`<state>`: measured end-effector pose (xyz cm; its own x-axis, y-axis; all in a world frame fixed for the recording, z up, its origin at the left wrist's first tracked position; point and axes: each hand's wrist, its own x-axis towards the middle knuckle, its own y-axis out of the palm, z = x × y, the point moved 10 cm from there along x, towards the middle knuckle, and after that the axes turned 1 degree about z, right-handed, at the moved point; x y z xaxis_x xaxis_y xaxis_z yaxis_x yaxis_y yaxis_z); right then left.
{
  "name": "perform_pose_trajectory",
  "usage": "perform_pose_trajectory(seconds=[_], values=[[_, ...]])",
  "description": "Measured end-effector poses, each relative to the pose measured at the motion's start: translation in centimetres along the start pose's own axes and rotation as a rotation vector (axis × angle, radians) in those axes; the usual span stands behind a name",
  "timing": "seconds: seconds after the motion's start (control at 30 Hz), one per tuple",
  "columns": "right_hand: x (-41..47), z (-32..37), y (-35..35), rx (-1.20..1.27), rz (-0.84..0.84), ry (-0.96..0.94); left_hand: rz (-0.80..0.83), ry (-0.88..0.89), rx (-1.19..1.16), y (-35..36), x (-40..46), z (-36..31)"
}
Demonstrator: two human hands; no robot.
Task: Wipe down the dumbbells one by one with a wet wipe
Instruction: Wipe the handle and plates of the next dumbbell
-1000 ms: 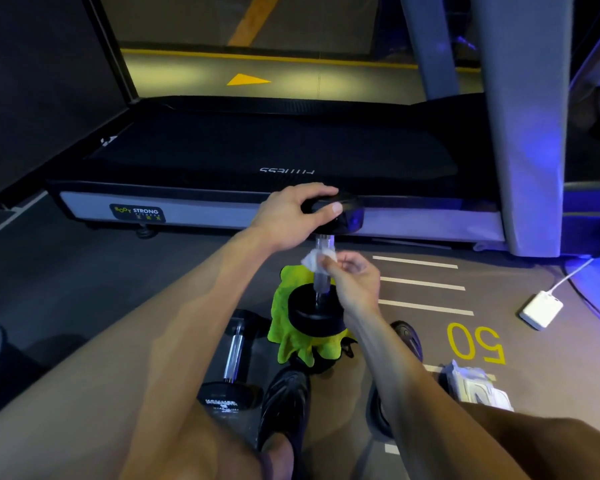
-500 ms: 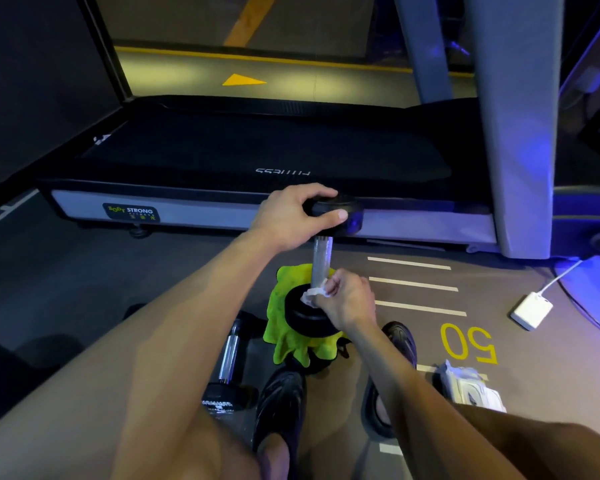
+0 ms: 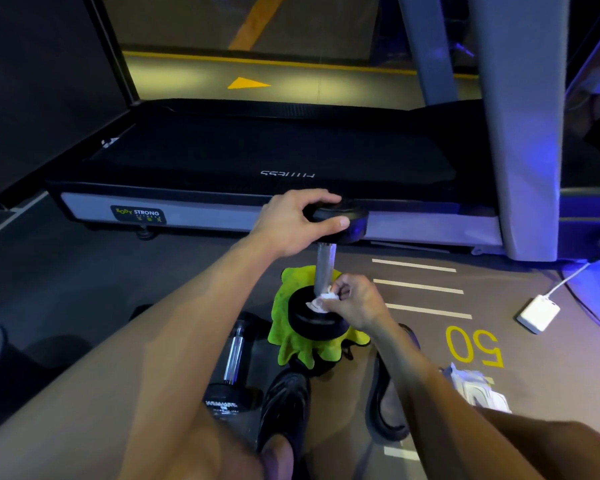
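Observation:
A black dumbbell (image 3: pixel 324 268) with a chrome handle stands upright on a lime-green cloth (image 3: pixel 293 344) on the floor. My left hand (image 3: pixel 293 221) grips its top head from above. My right hand (image 3: pixel 355 301) pinches a white wet wipe (image 3: pixel 321 301) against the base of the handle, on top of the lower head. A second dumbbell (image 3: pixel 232 365) lies flat on the floor to the left, beside my left shoe.
A treadmill (image 3: pixel 257 161) runs across the back, with its grey upright (image 3: pixel 520 133) at right. A pack of wet wipes (image 3: pixel 478 389) lies by my right knee. A white power adapter (image 3: pixel 537 313) with its cable sits at right. My two black shoes (image 3: pixel 284 407) are below the dumbbell.
My right hand slid the wipe down the handle from near the top head to the lower head. My left hand kept its grip on the top head.

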<state>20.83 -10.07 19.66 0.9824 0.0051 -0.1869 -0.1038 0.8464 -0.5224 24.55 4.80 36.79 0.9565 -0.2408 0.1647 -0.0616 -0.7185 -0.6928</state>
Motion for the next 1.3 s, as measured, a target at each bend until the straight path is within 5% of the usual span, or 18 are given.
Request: perform_pose_trajectory(seconds=[0.13, 0.27, 0.47, 0.57, 0.73, 0.93, 1.1, 1.3], values=[[-2.2, 0.8, -0.1, -0.107, -0.274, 0.011, 0.032, 0.021, -0.034, 0.2, -0.1, 0.0], [-1.2, -0.4, 0.0, 0.039, -0.134, -0.041, 0.058, 0.035, -0.063, 0.3, 0.0, 0.4], [0.9, -2.5, -0.4, 0.181, 0.012, 0.185, 0.07, 0.043, -0.092, 0.9, 0.5, 0.7], [0.9, -1.4, -1.7, 0.25, -0.12, 0.233, 0.064, 0.044, -0.11, 0.9, 0.5, 0.9], [0.8, 2.9, -2.5, 0.672, -0.257, 0.055, 0.047, 0.026, -0.095, 0.2, 0.6, 1.7], [-1.1, 0.8, -0.2, 0.303, -0.157, 0.058, 0.033, 0.022, -0.14, -0.3, 0.4, 2.2], [0.0, 4.7, -3.1, 0.478, -0.353, -0.056, 0.05, 0.025, -0.15, -0.2, 0.1, 2.3], [-1.0, 2.4, -0.6, 0.433, -0.216, -0.049, 0.049, 0.018, -0.163, -0.3, 0.2, 2.4]])
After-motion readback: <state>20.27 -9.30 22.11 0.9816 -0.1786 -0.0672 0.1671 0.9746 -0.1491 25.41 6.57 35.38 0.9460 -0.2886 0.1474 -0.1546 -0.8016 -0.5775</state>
